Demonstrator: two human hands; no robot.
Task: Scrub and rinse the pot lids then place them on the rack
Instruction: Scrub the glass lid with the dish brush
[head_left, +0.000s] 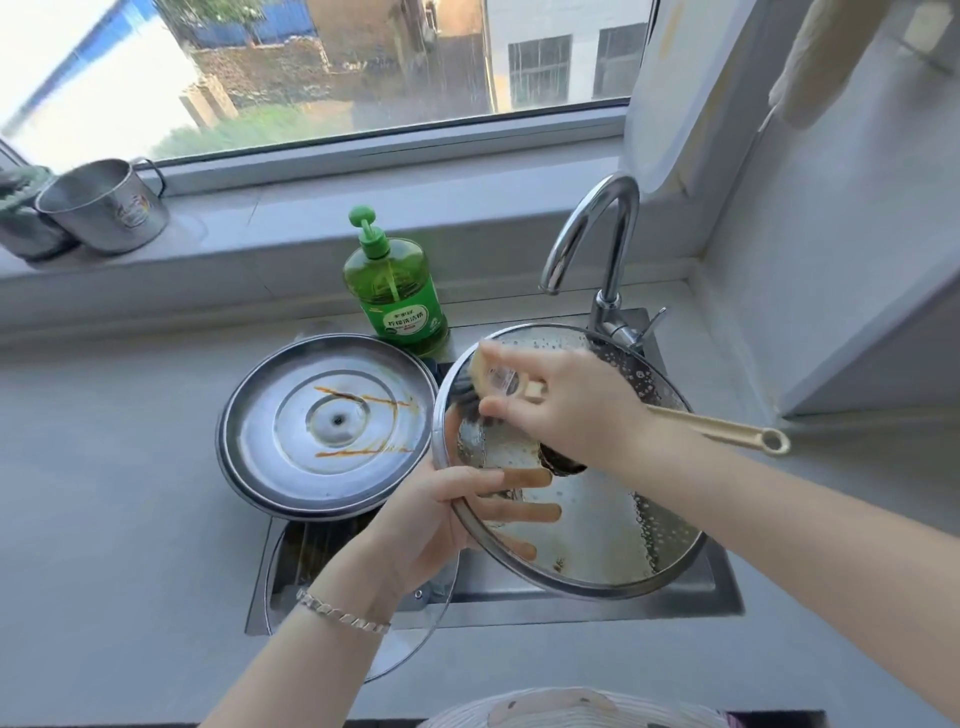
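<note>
- Round glass pot lid with a metal rim (597, 535): held tilted above the steel sink (597, 605), far edge raised towards the tap. Water droplets cover its right side and brown residue marks its lower part.
- Left hand (431, 514): grips the glass lid at its left rim, thumb on the near face. The fingers (524, 512) are spread behind the glass and show through it. A silver link bracelet (340, 616) sits on the wrist.
- Right hand (566, 410): fingers curled around a beige long-handled dish brush (727, 431), holding its head against the upper left of the glass lid. The looped handle end points right, past the lid's rim.
- Round stainless-steel pot lid (327, 426): lies flat at the sink's far left corner, just beside the held lid, streaked with brown lines.
- Second glass lid (415, 644): lies across the sink's near left corner, beneath the left forearm.
- Green pump bottle of dish soap (395, 296): upright behind the two lids.
- Curved chrome tap (613, 244): stands behind the sink at right.
- Steel mug with handle (104, 208): on the window sill, far left.
- Grey countertop (104, 519): surrounds the sink.
</note>
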